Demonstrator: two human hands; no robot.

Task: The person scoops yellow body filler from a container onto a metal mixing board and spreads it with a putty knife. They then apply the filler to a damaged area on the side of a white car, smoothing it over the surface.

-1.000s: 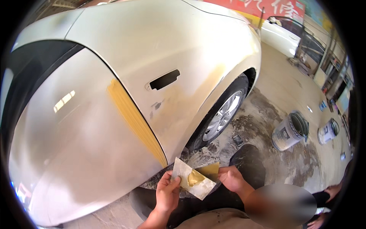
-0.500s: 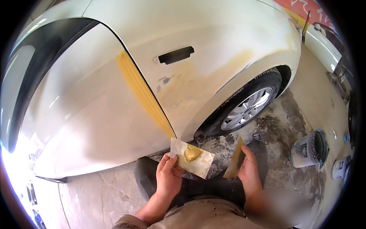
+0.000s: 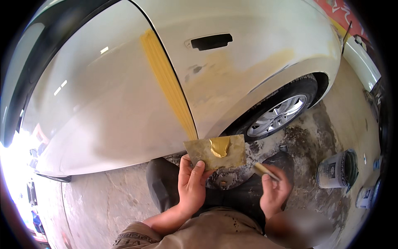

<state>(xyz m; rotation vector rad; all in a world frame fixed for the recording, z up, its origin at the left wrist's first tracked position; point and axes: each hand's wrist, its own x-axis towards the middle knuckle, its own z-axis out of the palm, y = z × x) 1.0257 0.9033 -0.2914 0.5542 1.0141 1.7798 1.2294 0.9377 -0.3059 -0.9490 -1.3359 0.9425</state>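
Behind both hands, white car [image 3: 124, 103] cut off at frame edges.

Stained concrete floor [image 3: 112, 199] carries the white car's rear wheel [image 3: 277, 116], with two paint buckets [image 3: 338, 169] standing on it off right.
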